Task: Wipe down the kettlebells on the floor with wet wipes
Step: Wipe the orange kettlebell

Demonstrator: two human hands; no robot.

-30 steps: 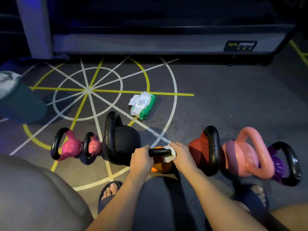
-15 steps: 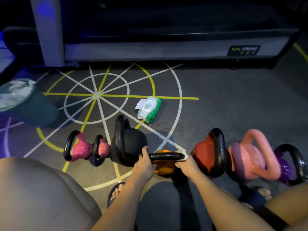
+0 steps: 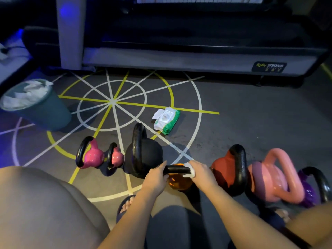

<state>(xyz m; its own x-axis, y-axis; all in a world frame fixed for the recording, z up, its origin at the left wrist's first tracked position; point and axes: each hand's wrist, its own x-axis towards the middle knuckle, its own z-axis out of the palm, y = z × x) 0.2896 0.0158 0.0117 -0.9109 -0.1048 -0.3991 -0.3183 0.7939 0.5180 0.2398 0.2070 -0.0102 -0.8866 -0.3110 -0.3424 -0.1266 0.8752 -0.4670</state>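
Small orange kettlebell (image 3: 179, 183), black handle (image 3: 177, 170), on floor (image 3: 251, 126) mid-row. Left hand (image 3: 155, 178) grips handle's left end; right hand (image 3: 202, 174) clasps white wet wipe (image 3: 191, 173) round its right. Advised: brace left, slide wipe full length.

Orange kettlebell (image 3: 179, 183), black handle (image 3: 177, 170) — white wipe (image 3: 190, 170), green-white pack (image 3: 167, 120).

Dim room, blue glow upper left, soft shadows beneath objects, wide-angle bending at edges, mild softness
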